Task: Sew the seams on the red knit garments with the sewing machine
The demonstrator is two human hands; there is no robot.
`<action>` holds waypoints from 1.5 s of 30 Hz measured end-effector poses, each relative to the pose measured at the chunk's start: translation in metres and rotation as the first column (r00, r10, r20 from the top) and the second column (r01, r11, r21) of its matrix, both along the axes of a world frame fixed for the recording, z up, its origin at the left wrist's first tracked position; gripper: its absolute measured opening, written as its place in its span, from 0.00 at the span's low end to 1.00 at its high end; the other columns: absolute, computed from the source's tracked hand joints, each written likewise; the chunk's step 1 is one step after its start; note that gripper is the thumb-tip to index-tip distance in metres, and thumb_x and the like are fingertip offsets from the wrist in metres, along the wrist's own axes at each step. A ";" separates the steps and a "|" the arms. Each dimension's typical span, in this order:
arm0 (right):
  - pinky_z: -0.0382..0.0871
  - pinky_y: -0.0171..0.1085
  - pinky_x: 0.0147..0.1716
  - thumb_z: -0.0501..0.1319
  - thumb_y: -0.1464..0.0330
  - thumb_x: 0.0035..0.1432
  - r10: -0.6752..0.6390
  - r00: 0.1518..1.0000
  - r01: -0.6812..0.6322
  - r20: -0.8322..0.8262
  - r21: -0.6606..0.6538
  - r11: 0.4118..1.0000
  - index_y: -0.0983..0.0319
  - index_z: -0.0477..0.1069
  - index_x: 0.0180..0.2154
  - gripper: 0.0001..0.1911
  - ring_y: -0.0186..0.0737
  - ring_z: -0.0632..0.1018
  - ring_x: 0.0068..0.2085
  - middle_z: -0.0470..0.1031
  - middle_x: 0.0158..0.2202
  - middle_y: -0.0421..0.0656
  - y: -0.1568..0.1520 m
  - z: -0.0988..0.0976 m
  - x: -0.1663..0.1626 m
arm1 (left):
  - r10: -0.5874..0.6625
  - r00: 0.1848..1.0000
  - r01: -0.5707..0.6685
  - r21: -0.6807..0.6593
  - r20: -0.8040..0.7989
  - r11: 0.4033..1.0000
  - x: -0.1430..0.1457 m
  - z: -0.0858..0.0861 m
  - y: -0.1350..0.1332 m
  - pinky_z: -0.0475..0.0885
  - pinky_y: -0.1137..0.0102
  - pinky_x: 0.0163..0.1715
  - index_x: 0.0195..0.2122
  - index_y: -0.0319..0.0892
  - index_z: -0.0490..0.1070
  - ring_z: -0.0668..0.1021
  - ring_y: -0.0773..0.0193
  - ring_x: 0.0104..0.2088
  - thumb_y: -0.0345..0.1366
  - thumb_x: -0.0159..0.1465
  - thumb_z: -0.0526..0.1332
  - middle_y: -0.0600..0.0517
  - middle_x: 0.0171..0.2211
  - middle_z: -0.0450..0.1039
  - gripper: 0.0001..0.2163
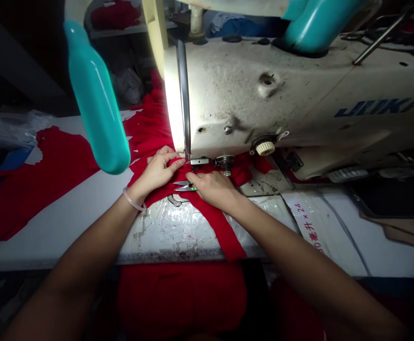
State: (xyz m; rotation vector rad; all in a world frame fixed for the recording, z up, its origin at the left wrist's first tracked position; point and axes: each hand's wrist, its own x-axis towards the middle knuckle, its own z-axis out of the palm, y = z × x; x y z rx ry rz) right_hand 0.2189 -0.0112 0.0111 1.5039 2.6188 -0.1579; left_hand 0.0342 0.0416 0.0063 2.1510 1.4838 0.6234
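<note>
red knit cloth [224,232] runs under both hands toward the juki sewing machine [263,90]. the right hand [212,187] presses down on it beside green-handled thread snips [184,186]; the left hand [159,173] pinches it just before the presser foot [198,161]. more red cloth [39,189] lies left of the machine.

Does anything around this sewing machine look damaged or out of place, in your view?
The sewing machine looks worn: its cream casing is speckled with dark grime and has a pitted hole near the top. The clear plastic sheet under the hands is creased and scuffed.
</note>
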 end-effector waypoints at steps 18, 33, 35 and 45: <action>0.53 0.34 0.30 0.53 0.71 0.59 -0.057 0.977 0.033 -0.205 -0.118 0.993 0.61 0.74 0.38 0.11 0.37 0.73 0.33 0.78 0.35 0.44 -0.014 0.000 0.035 | -0.012 0.999 0.011 0.012 0.045 1.000 0.012 -0.002 -0.011 0.69 0.70 0.38 0.35 0.40 0.77 0.79 0.59 0.36 0.33 0.65 0.60 0.50 0.34 0.79 0.07; 0.48 0.37 0.31 0.53 0.71 0.62 -0.016 0.990 0.001 -0.139 -0.103 0.995 0.62 0.73 0.37 0.10 0.38 0.74 0.33 0.77 0.35 0.42 -0.022 -0.004 0.030 | -0.142 0.899 0.277 0.284 -0.415 0.918 0.010 -0.006 -0.041 0.64 0.60 0.41 0.43 0.39 0.75 0.75 0.51 0.44 0.31 0.70 0.53 0.42 0.44 0.75 0.10; 0.47 0.38 0.31 0.53 0.71 0.62 -0.042 0.992 0.031 -0.119 -0.092 0.995 0.61 0.73 0.38 0.10 0.40 0.75 0.35 0.77 0.37 0.42 -0.024 -0.004 0.028 | -0.146 0.906 0.274 0.289 -0.396 0.917 0.011 -0.007 -0.042 0.63 0.60 0.42 0.44 0.40 0.73 0.74 0.52 0.46 0.30 0.70 0.52 0.43 0.46 0.75 0.10; 0.50 0.38 0.31 0.54 0.67 0.62 -0.162 0.966 0.152 -0.200 -0.067 0.986 0.60 0.72 0.40 0.09 0.38 0.75 0.37 0.76 0.42 0.40 -0.027 -0.001 0.020 | 0.073 0.971 -0.035 0.170 -0.226 0.985 0.009 -0.011 -0.026 0.65 0.67 0.35 0.38 0.40 0.70 0.76 0.55 0.32 0.35 0.67 0.57 0.48 0.30 0.74 0.05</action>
